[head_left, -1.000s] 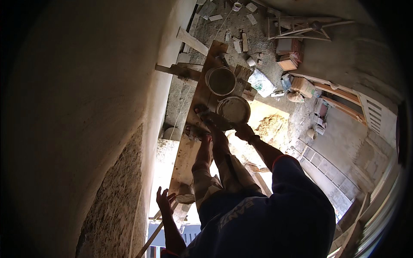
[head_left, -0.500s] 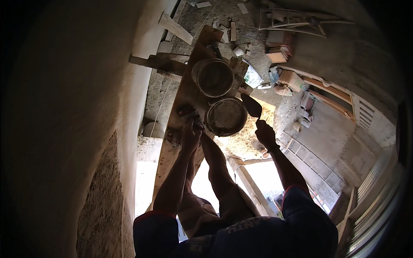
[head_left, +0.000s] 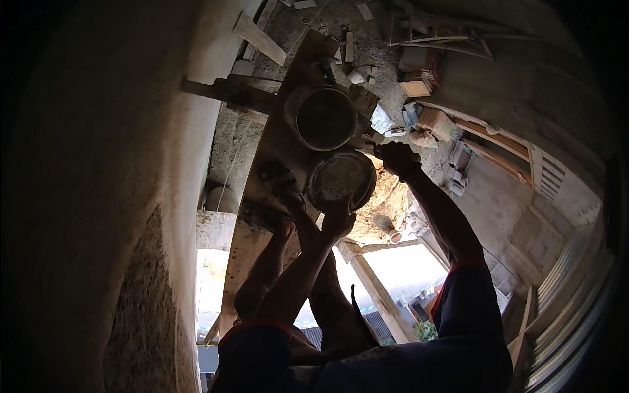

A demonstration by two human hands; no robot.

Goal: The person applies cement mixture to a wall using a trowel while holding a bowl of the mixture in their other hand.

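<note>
My left hand (head_left: pixel 336 220) reaches the near rim of the lower bucket (head_left: pixel 333 175), its fingers closed on that rim; the bucket holds a grey mix. My right hand (head_left: pixel 398 157), beside that bucket and higher, is closed on a trowel's handle; the dark blade is hard to make out against the background. A second round bucket (head_left: pixel 325 119) stands above the first on a wooden plank (head_left: pixel 259 193). My feet and bare legs show on the plank, left of the lower bucket.
A plastered wall (head_left: pixel 92 196) runs along the left. Timber pieces (head_left: pixel 246 97) cross near it. Below the plank lie rubble, sacks (head_left: pixel 432 124) and a sand pile (head_left: pixel 383 203). Stacked tiles (head_left: pixel 417 85) and a wooden frame (head_left: pixel 458 42) sit at upper right. A wooden post (head_left: pixel 370 285) stands below right.
My left hand has risen from low on the left, past my foot, to the lower bucket's rim. My right hand with the trowel has moved up from beside the bucket.
</note>
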